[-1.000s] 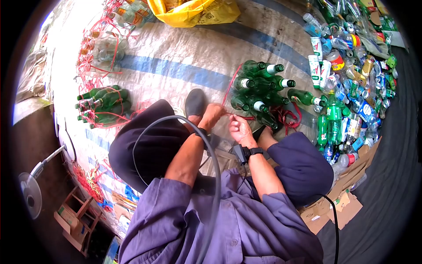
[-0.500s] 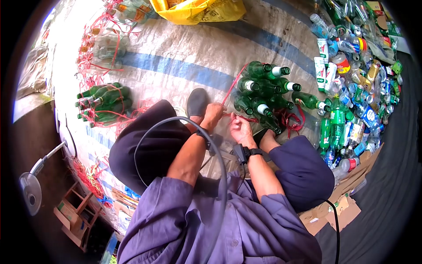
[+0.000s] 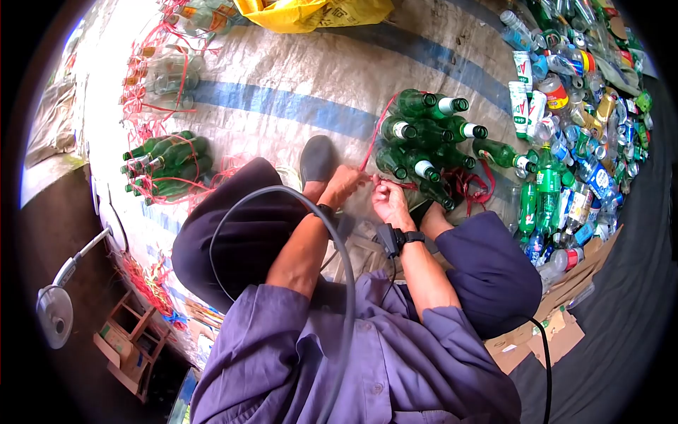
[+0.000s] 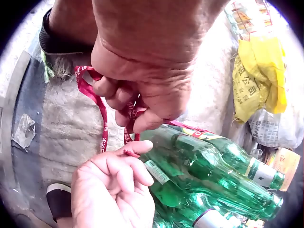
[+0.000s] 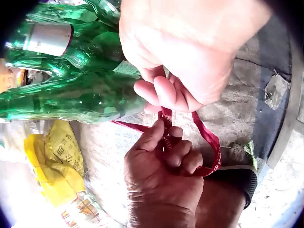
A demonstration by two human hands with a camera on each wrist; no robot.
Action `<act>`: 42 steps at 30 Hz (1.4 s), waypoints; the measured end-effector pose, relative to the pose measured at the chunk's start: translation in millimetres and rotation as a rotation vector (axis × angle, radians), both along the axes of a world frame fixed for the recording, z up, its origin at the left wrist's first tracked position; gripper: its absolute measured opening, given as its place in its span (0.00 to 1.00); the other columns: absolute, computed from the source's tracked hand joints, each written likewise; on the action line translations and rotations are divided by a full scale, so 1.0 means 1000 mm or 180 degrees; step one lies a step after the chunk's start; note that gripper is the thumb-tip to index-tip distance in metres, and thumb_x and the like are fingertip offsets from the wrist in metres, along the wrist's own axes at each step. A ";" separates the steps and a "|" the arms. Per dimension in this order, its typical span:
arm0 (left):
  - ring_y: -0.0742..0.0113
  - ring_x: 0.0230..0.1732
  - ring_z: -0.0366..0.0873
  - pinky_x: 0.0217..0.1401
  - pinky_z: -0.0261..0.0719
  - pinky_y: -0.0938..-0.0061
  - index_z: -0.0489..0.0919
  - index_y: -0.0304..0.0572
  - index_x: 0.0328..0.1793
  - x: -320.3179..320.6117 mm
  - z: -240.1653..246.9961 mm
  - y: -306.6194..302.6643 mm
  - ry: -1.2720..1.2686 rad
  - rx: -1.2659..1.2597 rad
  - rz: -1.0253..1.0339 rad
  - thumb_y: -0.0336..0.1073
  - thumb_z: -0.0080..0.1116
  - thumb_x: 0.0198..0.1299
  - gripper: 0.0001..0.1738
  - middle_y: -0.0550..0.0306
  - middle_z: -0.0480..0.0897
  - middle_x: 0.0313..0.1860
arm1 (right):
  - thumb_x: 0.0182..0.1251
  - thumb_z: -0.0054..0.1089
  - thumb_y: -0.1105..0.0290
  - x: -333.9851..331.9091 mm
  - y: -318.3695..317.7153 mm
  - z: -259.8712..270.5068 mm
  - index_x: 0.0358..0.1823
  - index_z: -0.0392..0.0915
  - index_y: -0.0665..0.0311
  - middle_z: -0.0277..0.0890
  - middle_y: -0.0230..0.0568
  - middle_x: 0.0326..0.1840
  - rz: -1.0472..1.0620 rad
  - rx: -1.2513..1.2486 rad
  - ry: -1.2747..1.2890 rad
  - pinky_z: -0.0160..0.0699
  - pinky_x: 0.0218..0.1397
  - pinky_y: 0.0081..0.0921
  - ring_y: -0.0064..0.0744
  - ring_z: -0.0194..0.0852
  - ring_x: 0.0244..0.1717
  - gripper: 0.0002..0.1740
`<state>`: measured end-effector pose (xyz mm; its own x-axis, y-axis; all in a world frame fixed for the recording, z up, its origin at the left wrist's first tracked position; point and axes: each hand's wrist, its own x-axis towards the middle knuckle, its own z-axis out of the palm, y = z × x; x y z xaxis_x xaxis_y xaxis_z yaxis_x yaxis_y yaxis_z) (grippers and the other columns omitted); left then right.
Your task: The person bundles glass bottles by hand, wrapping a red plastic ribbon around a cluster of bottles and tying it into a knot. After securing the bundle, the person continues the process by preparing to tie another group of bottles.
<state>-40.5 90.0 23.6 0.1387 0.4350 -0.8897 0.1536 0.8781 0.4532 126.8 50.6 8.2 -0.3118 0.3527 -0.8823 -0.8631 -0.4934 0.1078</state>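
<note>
Both hands hold a flat red ribbon with white print point(image 4: 104, 126), its loop showing beside the fingers. My left hand point(image 3: 345, 184) pinches it between thumb and curled fingers. Right up against it, my right hand point(image 3: 390, 201) grips the ribbon too, fingers curled and thumb tip at the strand. From the hands the ribbon runs to a cluster of green glass bottles point(image 3: 418, 134), passing along its left side. The bottles lean together, necks pointing right. More red ribbon point(image 3: 482, 187) lies in loops at the cluster's lower right.
A single green bottle point(image 3: 498, 152) lies right of the cluster. Beyond it spreads a heap of plastic bottles and cans point(image 3: 565, 127), edged by cardboard point(image 3: 565, 283). Tied bottle bundles point(image 3: 169, 166) stand at the left. A yellow sack point(image 3: 311, 15) lies at the back. A cable point(image 3: 346, 283) loops over the lap.
The right hand has come up to the left hand, closing the small gap between them. The ribbon stays in both hands. The head view has shifted slightly.
</note>
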 end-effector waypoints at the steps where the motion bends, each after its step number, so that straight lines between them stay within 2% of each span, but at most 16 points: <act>1: 0.72 0.17 0.69 0.18 0.66 0.74 0.84 0.36 0.33 0.000 0.002 0.000 0.0003 -0.0004 -0.0006 0.40 0.62 0.52 0.13 0.57 0.80 0.22 | 0.63 0.50 0.78 0.000 -0.002 0.002 0.42 0.71 0.64 0.79 0.38 0.41 0.0130 -0.0074 -0.0198 0.63 0.21 0.15 0.17 0.67 0.23 0.07; 5: 0.73 0.16 0.69 0.17 0.67 0.74 0.84 0.36 0.33 0.004 0.002 0.000 0.0115 0.0150 0.0079 0.37 0.62 0.53 0.11 0.58 0.80 0.22 | 0.63 0.51 0.76 0.007 -0.005 0.018 0.37 0.72 0.64 0.78 0.38 0.35 0.0689 -0.0122 -0.0353 0.63 0.21 0.16 0.19 0.65 0.22 0.03; 10: 0.74 0.17 0.71 0.18 0.69 0.75 0.84 0.37 0.33 0.003 -0.009 -0.007 0.0131 0.0422 0.0027 0.35 0.60 0.55 0.09 0.59 0.80 0.21 | 0.63 0.52 0.76 0.013 0.008 0.032 0.38 0.72 0.66 0.77 0.37 0.33 0.0550 -0.0008 -0.0201 0.62 0.20 0.15 0.17 0.63 0.20 0.03; 12: 0.75 0.18 0.72 0.18 0.70 0.77 0.84 0.39 0.34 -0.001 -0.020 -0.011 0.0173 0.1816 -0.0637 0.35 0.58 0.56 0.08 0.60 0.80 0.21 | 0.63 0.52 0.78 0.013 0.013 0.031 0.41 0.72 0.68 0.78 0.37 0.34 0.0215 0.0207 -0.0070 0.62 0.20 0.13 0.16 0.64 0.20 0.06; 13: 0.75 0.18 0.72 0.18 0.70 0.77 0.84 0.39 0.34 0.000 -0.015 -0.009 0.0176 0.1816 -0.0636 0.35 0.58 0.56 0.08 0.60 0.80 0.21 | 0.63 0.52 0.78 0.012 0.014 0.029 0.41 0.72 0.68 0.78 0.37 0.34 0.0216 0.0208 -0.0068 0.62 0.20 0.13 0.16 0.64 0.20 0.06; 15: 0.76 0.20 0.74 0.20 0.71 0.77 0.84 0.39 0.35 0.005 -0.004 -0.003 0.0203 0.0347 -0.0053 0.35 0.57 0.56 0.09 0.61 0.80 0.22 | 0.65 0.52 0.76 0.010 0.016 0.028 0.42 0.74 0.67 0.77 0.35 0.35 0.0247 0.0502 -0.0132 0.62 0.24 0.14 0.15 0.65 0.25 0.06; 18: 0.76 0.19 0.72 0.21 0.71 0.78 0.85 0.39 0.38 -0.006 -0.014 -0.005 0.0076 0.1033 -0.0843 0.37 0.57 0.55 0.12 0.60 0.81 0.24 | 0.65 0.53 0.76 0.008 0.016 0.025 0.43 0.75 0.68 0.77 0.34 0.36 0.0189 0.0446 -0.0116 0.62 0.24 0.14 0.15 0.66 0.26 0.07; 22: 0.75 0.19 0.68 0.21 0.68 0.78 0.85 0.40 0.38 0.000 0.013 0.001 -0.0267 0.0025 0.0148 0.37 0.56 0.54 0.12 0.60 0.81 0.25 | 0.65 0.55 0.76 0.002 0.012 0.014 0.43 0.75 0.67 0.77 0.34 0.37 0.0175 0.0364 -0.0371 0.63 0.25 0.14 0.16 0.67 0.27 0.07; 24: 0.80 0.13 0.58 0.13 0.51 0.79 0.81 0.39 0.31 0.002 0.025 0.001 -0.0590 0.0234 0.0381 0.41 0.61 0.55 0.12 0.65 0.73 0.17 | 0.60 0.56 0.81 0.002 0.011 0.011 0.46 0.75 0.68 0.79 0.39 0.43 -0.0002 0.0340 -0.0369 0.66 0.26 0.15 0.19 0.70 0.28 0.12; 28: 0.80 0.14 0.59 0.14 0.52 0.79 0.82 0.40 0.30 0.002 0.024 0.001 -0.0460 0.0755 -0.0144 0.43 0.62 0.53 0.13 0.66 0.73 0.17 | 0.61 0.56 0.80 0.008 0.002 -0.015 0.43 0.77 0.67 0.79 0.37 0.42 0.0108 0.0393 -0.0294 0.68 0.27 0.17 0.22 0.72 0.30 0.09; 30: 0.72 0.21 0.70 0.22 0.68 0.79 0.87 0.45 0.39 -0.001 0.022 0.002 -0.0283 0.0684 -0.0526 0.35 0.55 0.54 0.11 0.59 0.83 0.28 | 0.66 0.56 0.72 0.009 -0.013 -0.032 0.39 0.78 0.63 0.77 0.31 0.33 0.1010 0.2327 -0.1837 0.67 0.28 0.15 0.18 0.70 0.29 0.05; 31: 0.72 0.21 0.70 0.22 0.68 0.79 0.87 0.45 0.39 -0.002 0.011 0.000 -0.0283 0.0684 -0.0529 0.35 0.55 0.54 0.11 0.59 0.83 0.28 | 0.66 0.56 0.72 0.008 -0.009 -0.015 0.39 0.78 0.63 0.77 0.31 0.33 0.1008 0.2327 -0.1839 0.67 0.28 0.15 0.18 0.70 0.29 0.05; 33: 0.78 0.16 0.67 0.15 0.59 0.77 0.83 0.41 0.30 -0.001 -0.007 -0.005 -0.0053 0.1457 -0.0927 0.41 0.61 0.55 0.11 0.62 0.77 0.20 | 0.66 0.55 0.68 0.009 -0.007 0.012 0.36 0.78 0.62 0.78 0.32 0.31 0.1204 0.1420 -0.2289 0.66 0.26 0.15 0.18 0.70 0.28 0.06; 37: 0.77 0.16 0.68 0.15 0.63 0.76 0.83 0.40 0.30 0.002 -0.017 -0.008 0.0285 0.1644 -0.1083 0.40 0.60 0.58 0.12 0.61 0.78 0.19 | 0.62 0.58 0.64 0.012 -0.012 0.021 0.34 0.76 0.58 0.77 0.33 0.29 0.1138 0.0067 -0.2360 0.68 0.23 0.20 0.22 0.71 0.25 0.07; 39: 0.75 0.15 0.68 0.16 0.66 0.76 0.82 0.39 0.27 0.007 -0.019 -0.001 0.0462 0.0228 -0.0236 0.41 0.59 0.58 0.13 0.61 0.77 0.17 | 0.60 0.57 0.67 0.010 -0.016 0.021 0.34 0.74 0.59 0.77 0.35 0.31 0.1034 -0.0156 -0.2143 0.65 0.20 0.19 0.20 0.68 0.24 0.05; 42: 0.67 0.16 0.74 0.22 0.74 0.70 0.82 0.40 0.23 0.006 -0.019 0.001 0.0562 0.0348 -0.0455 0.42 0.61 0.53 0.14 0.57 0.77 0.15 | 0.59 0.54 0.71 0.005 -0.023 0.014 0.42 0.75 0.62 0.78 0.35 0.35 0.0630 -0.0272 -0.1596 0.64 0.23 0.18 0.21 0.68 0.26 0.09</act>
